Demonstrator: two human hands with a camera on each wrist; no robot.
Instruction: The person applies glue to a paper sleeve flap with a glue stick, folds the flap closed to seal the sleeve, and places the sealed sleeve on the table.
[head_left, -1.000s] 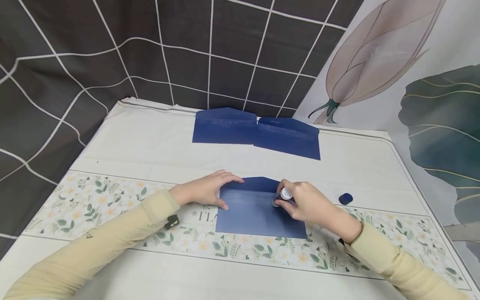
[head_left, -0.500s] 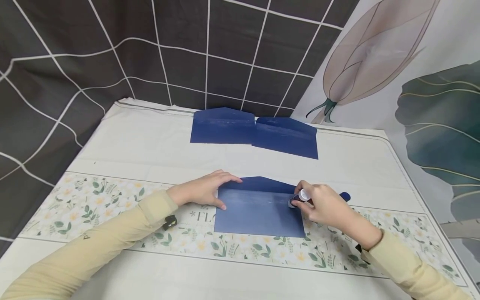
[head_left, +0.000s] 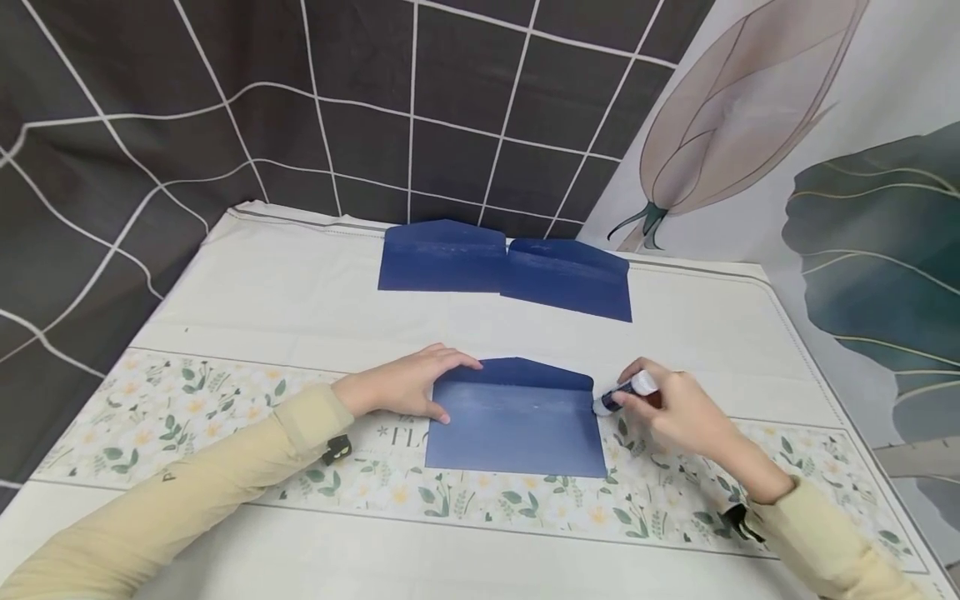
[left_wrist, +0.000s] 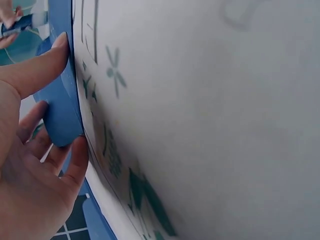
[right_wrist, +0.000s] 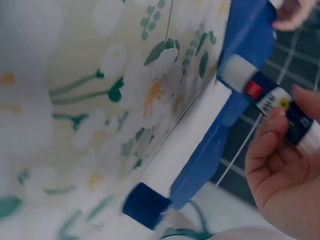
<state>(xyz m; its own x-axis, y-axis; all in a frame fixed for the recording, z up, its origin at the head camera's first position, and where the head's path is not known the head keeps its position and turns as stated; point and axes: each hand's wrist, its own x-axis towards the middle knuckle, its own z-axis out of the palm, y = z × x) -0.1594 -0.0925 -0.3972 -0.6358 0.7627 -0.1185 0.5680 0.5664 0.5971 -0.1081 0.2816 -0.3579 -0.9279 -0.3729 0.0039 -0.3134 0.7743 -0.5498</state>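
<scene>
**Blue Envelope [head_left: 516, 433] with Glue Stick [head_left: 626, 393] at Its Right Edge**

The envelope lies flat on the counter [head_left: 300, 292], flap side up, with the flap extended away from the person. A pale streak runs across its body, below the flap fold. The glue stick is tilted, its lower end at the envelope's right edge; contact cannot be confirmed.

Hands: The right hand [head_left: 678, 410] pinches the glue stick between thumb and fingers. The left hand [head_left: 401, 385] is spread wide at the left edge, thumb on the body, fingertips at the flap.

Surroundings: A dark blue cap [right_wrist: 147, 206] rests on the counter, visible in the right wrist view. Two further blue envelopes, left unit [head_left: 442, 265] and right unit [head_left: 568, 282], lie side by side at the counter's far edge, before a dark grid-patterned curtain [head_left: 465, 92].
</scene>
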